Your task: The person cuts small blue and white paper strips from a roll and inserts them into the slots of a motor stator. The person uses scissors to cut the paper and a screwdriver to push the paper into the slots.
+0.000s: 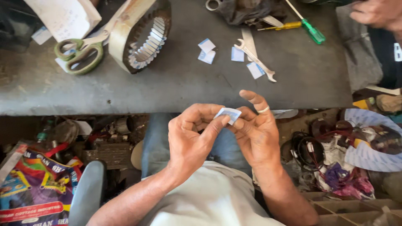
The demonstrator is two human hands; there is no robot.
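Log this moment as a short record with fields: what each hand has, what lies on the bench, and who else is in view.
left hand: pinches the small blue-white paper slip with the right
right hand: fingers on the same slip, ring on one finger
bench: grey, worn
on bench: stator core, green-handled scissors, wrench, green screwdriver, loose paper slips
other person: hand at the far right corner
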